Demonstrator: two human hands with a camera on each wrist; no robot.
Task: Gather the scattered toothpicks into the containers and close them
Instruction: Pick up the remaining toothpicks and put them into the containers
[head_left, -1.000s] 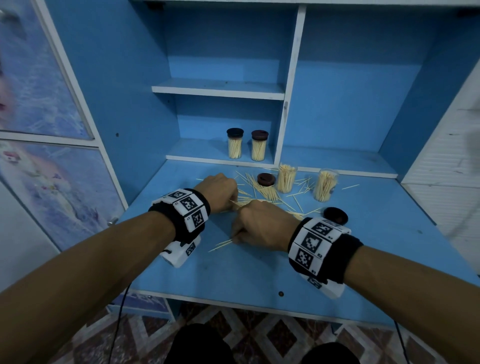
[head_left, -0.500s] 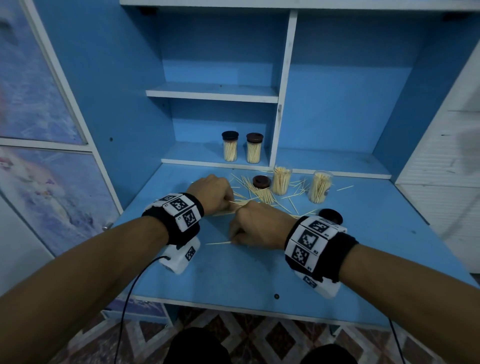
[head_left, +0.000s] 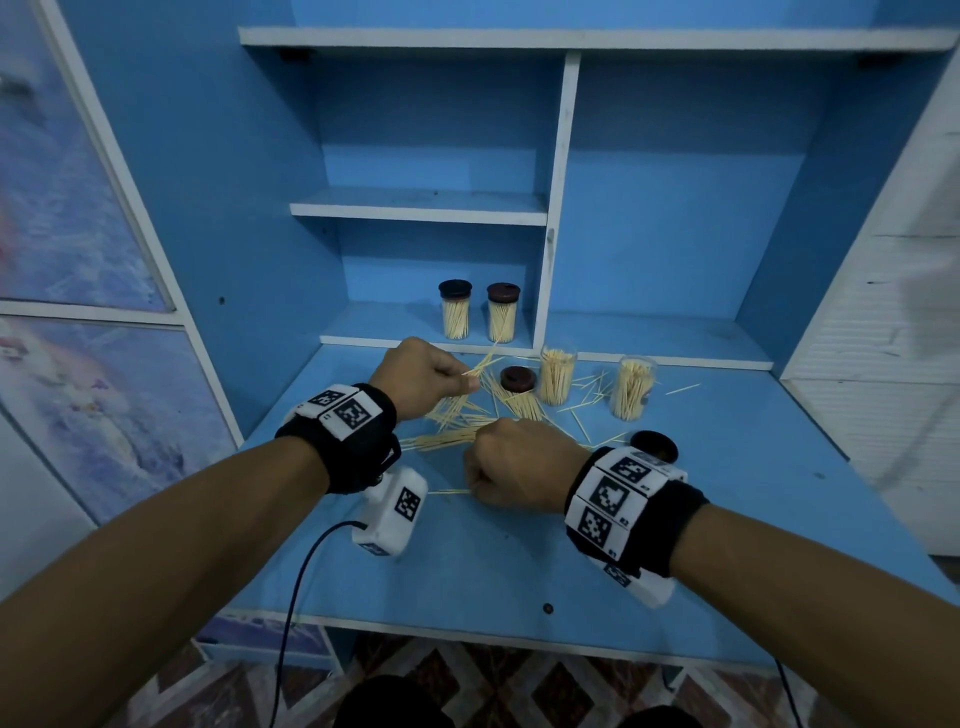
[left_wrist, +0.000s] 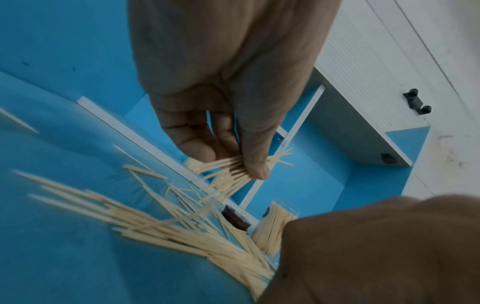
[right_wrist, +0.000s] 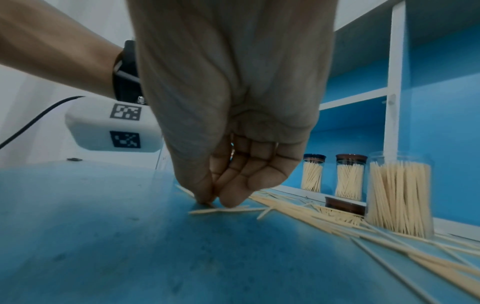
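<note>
Pale toothpicks (head_left: 457, 415) lie scattered over the blue desk (head_left: 467, 561). My left hand (head_left: 423, 374) is raised above them and pinches a bunch of toothpicks (left_wrist: 228, 170) between thumb and fingers. My right hand (head_left: 519, 470) is down on the desk, its thumb and forefinger tips pinching at a few toothpicks (right_wrist: 223, 209) lying flat. Two open clear jars (head_left: 556, 376) (head_left: 632, 387), both full of toothpicks, stand behind the scatter. One dark lid (head_left: 517, 378) sits among the toothpicks, another lid (head_left: 655, 446) lies by my right wrist. Two capped jars (head_left: 455, 310) (head_left: 502, 313) stand on the low shelf.
The desk sits inside a blue shelf unit with a white divider (head_left: 558, 208) and a low back ledge (head_left: 649, 338). A white cabinet (head_left: 893, 291) flanks the right side. A cable (head_left: 296, 597) hangs from my left wrist camera over the desk's front edge.
My left hand has lifted off the desk and moved back with a bunch of toothpicks in its pinch. My right hand stays low near the front toothpicks.
</note>
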